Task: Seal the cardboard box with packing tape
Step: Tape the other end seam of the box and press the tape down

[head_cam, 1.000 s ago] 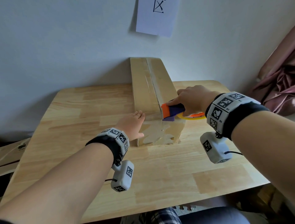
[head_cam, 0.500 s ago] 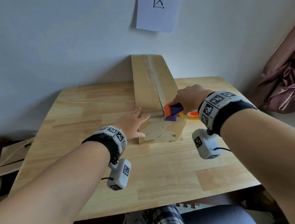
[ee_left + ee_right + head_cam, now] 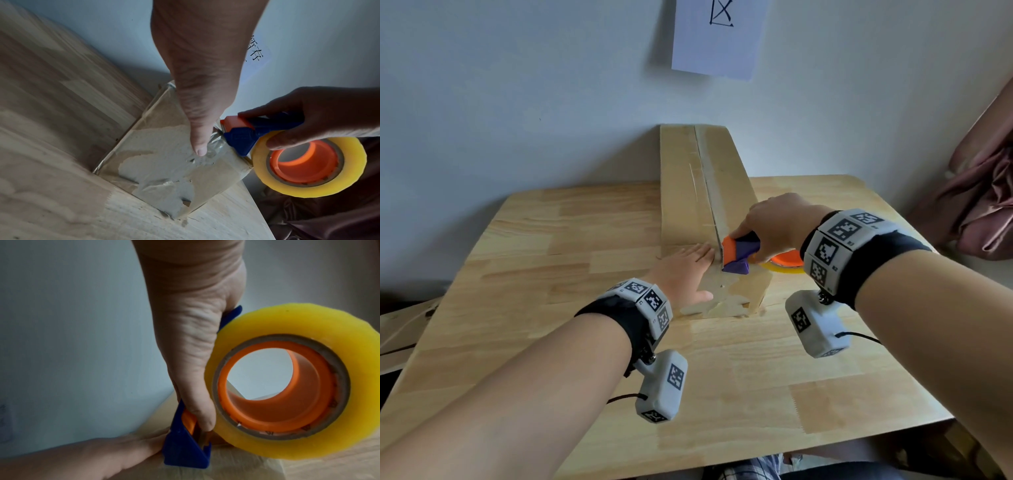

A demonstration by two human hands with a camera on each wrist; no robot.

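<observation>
Head view: right hand (image 3: 777, 222) still clamps the blue-orange tape dispenser (image 3: 738, 255) at the long cardboard box (image 3: 702, 192) near edge; flat left hand (image 3: 681, 274) has crept closer.

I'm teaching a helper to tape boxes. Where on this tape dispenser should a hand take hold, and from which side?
Grip the tape dispenser by its blue handle from above, as the right hand does. That probably keeps the orange cutter end free against the cardboard box and the tape roll free to turn.
</observation>
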